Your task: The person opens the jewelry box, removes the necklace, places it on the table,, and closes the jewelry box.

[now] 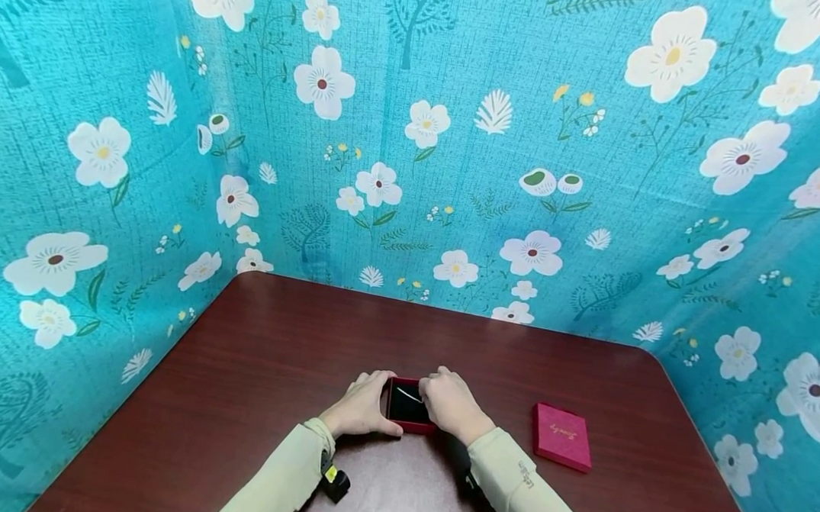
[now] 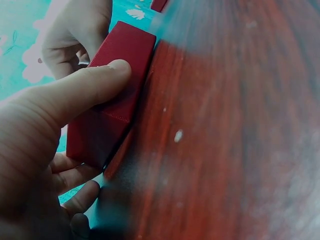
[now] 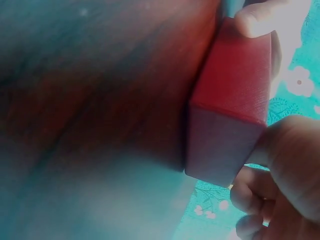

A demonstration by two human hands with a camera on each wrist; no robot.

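Observation:
A small red jewelry box [image 1: 411,425] with a black lining stands uncovered on the table. My left hand [image 1: 362,408] grips it from the left, the thumb pressed on its near wall and the fingers around the left side. Across the black lining lies a thin, curved silvery chain [image 1: 407,394], which runs toward my right hand [image 1: 453,404]. That hand is over the box's right part, its fingers curled and pinching at the chain's end. The right fingertips are mostly hidden in the head view; in the left wrist view a bright bit shows between them.
A red lid [image 1: 562,437] with gold lettering lies flat on the table to the right of the box. The dark reddish-brown wooden table [image 1: 297,327] is bordered by a blue flowered cloth [image 1: 401,149] at the back and both sides.

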